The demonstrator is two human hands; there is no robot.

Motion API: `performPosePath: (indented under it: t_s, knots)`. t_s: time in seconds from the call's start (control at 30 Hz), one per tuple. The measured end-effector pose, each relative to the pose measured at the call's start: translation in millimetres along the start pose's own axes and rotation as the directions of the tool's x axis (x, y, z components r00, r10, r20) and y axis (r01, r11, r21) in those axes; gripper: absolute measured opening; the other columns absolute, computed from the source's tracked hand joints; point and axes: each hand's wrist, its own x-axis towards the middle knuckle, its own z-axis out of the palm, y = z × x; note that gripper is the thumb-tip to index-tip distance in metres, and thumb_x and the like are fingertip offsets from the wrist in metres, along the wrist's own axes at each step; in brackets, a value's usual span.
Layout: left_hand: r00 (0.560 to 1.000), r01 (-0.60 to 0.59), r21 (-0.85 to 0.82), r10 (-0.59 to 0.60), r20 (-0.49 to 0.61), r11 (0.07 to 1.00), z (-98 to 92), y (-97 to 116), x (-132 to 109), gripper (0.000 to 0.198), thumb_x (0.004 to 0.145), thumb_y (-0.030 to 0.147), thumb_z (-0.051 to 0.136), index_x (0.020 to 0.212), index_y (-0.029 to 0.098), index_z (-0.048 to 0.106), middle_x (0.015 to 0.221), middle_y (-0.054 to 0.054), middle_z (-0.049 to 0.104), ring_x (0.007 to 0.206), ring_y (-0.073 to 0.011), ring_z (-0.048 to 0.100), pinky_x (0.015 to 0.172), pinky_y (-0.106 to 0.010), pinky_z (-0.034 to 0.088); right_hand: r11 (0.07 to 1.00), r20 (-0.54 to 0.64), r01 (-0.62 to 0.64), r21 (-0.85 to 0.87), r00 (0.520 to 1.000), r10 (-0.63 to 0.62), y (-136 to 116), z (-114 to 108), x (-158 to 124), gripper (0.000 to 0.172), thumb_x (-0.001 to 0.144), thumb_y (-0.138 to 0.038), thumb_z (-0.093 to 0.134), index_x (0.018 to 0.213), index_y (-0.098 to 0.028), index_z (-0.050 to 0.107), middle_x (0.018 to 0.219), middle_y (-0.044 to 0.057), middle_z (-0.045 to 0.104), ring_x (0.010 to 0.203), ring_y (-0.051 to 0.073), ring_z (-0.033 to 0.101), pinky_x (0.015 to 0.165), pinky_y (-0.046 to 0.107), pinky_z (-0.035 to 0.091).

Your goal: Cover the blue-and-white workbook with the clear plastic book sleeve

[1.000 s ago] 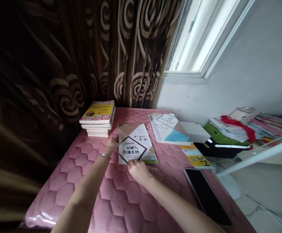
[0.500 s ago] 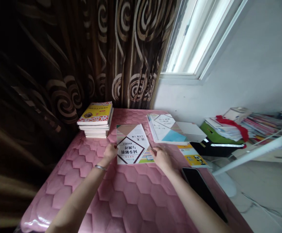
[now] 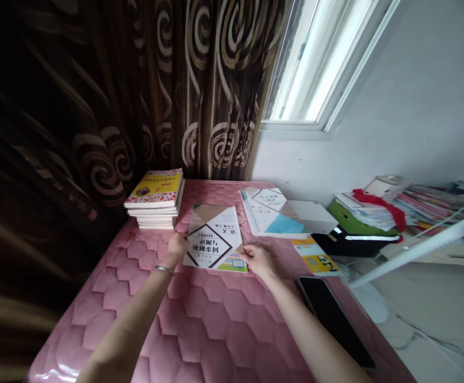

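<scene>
A workbook (image 3: 216, 238) with a white, brown and green cover lies between my hands, its printed text upside down to me. My left hand (image 3: 177, 246), with a silver bangle on the wrist, is closed on the book's left edge. My right hand (image 3: 258, 259) pinches the right edge near the lower corner. Beyond the left hand stands a stack of books (image 3: 156, 194) topped by a yellow cover. Past the right hand lies a pile of workbooks (image 3: 270, 210) with a similar white and blue cover.
Beside my right forearm lies a black phone (image 3: 331, 316). A yellow booklet (image 3: 315, 256) with a panda rests at the table's right edge. The table (image 3: 212, 330) has a pink quilted cover. Right of it are a white lamp stand (image 3: 419, 252) and a black-green box (image 3: 355, 229) of papers.
The workbook has turned slightly, its near edge swinging left, with both hands still on it. The view has shifted a little.
</scene>
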Motion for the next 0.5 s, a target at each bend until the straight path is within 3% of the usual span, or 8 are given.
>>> performPosePath:
  t_s: [0.17,0.3,0.4,0.5]
  knots:
    - [0.996,-0.061,0.006,0.061,-0.060,0.998,12.9,-7,-17,0.032,0.088,0.012,0.048,0.113,0.015,0.067,0.108,-0.011,0.071,0.099,-0.0187,0.066,0.087,-0.023,0.047,0.961,-0.019,0.163,-0.224,0.985,-0.172,4,2,-11,0.028,0.085,-0.020,0.054,0.108,-0.018,0.070,0.096,0.009,0.072,0.096,0.022,0.063,0.088,0.032,0.045]
    - [0.990,-0.090,0.019,0.092,-0.103,0.996,21.6,-6,-23,0.036,0.088,0.009,0.046,0.120,0.012,0.063,0.121,-0.016,0.064,0.110,-0.0197,0.062,0.097,-0.026,0.042,0.925,-0.048,0.184,-0.331,0.976,-0.211,-1,0,-15,0.042,0.085,-0.016,0.052,0.127,-0.017,0.060,0.112,0.014,0.065,0.108,0.024,0.057,0.094,0.036,0.042]
    - [0.992,-0.082,0.016,0.083,-0.096,0.996,22.8,-4,-20,0.033,0.088,0.010,0.047,0.117,0.011,0.064,0.119,-0.017,0.064,0.108,-0.0213,0.062,0.097,-0.028,0.043,0.890,0.057,0.315,-0.328,0.948,-0.314,-11,-1,-17,0.054,0.080,-0.002,0.047,0.129,-0.022,0.059,0.130,0.012,0.058,0.117,0.022,0.054,0.100,0.035,0.039]
    - [0.995,-0.071,-0.013,0.070,-0.068,0.997,17.8,-6,-15,0.029,0.088,0.013,0.049,0.110,0.013,0.068,0.113,-0.015,0.068,0.102,-0.0210,0.065,0.091,-0.027,0.046,0.864,0.133,0.388,-0.322,0.922,-0.365,-15,1,-23,0.050,0.082,-0.002,0.044,0.127,-0.017,0.060,0.140,0.012,0.052,0.124,0.022,0.050,0.105,0.037,0.037]
